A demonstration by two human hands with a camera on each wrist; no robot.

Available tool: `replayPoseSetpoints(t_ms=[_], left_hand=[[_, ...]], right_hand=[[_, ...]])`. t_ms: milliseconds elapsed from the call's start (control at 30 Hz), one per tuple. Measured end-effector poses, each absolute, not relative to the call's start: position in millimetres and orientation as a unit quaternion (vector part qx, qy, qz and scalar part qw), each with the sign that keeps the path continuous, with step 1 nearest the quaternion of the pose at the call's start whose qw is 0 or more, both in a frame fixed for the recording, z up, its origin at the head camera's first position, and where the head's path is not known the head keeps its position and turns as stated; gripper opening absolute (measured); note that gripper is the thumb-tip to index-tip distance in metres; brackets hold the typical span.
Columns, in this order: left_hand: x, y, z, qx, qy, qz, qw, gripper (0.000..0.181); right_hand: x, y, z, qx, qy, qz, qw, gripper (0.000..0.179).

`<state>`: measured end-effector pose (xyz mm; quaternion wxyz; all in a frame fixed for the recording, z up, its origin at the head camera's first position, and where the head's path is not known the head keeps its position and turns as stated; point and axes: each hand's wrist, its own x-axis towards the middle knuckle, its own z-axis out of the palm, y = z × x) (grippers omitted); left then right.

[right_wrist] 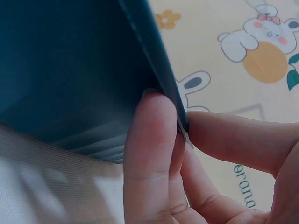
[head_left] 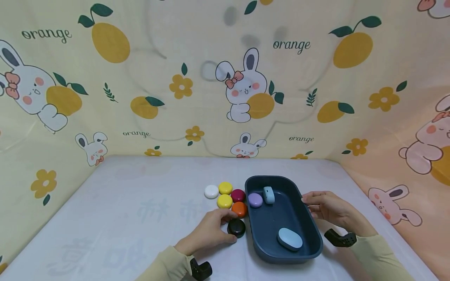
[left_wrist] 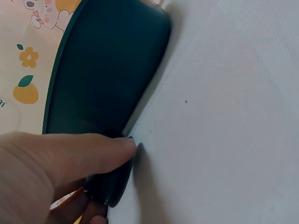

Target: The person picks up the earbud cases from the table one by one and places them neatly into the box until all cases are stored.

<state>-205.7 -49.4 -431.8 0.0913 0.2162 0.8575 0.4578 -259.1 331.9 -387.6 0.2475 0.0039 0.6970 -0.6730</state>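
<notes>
My left hand (head_left: 207, 231) holds a glossy black round disc (head_left: 236, 228) at the left side of a dark blue rectangular tray (head_left: 281, 216). In the left wrist view, the thumb lies on one edge of the black disc (left_wrist: 108, 186), with fingers partly hidden behind it. The right hand (head_left: 334, 210) pinches the tray's right rim; the right wrist view shows the tray wall (right_wrist: 70, 84) between thumb and forefinger. Inside the tray are a purple disc (head_left: 255, 200), a small light-blue block (head_left: 268, 195) and a light-blue oval piece (head_left: 290, 239).
Left of the tray lie an orange disc (head_left: 240, 209), a dark red disc (head_left: 238, 195), two yellow discs (head_left: 224, 201) and a white disc (head_left: 211, 191). A white cloth (head_left: 140, 207) covers the table. Printed fabric (head_left: 197, 117) hangs behind and at both sides.
</notes>
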Motion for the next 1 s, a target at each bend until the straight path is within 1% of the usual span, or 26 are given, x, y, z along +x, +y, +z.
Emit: replayPoseSetpoints(t_ms=[1000], left_hand=[[-204.7,-47.6,-433.0,0.210,0.859,0.459,0.090,0.054]], right_hand=[[-259.9,333.5,-390.5,-0.005,0.697,-0.674,0.246,0.014]])
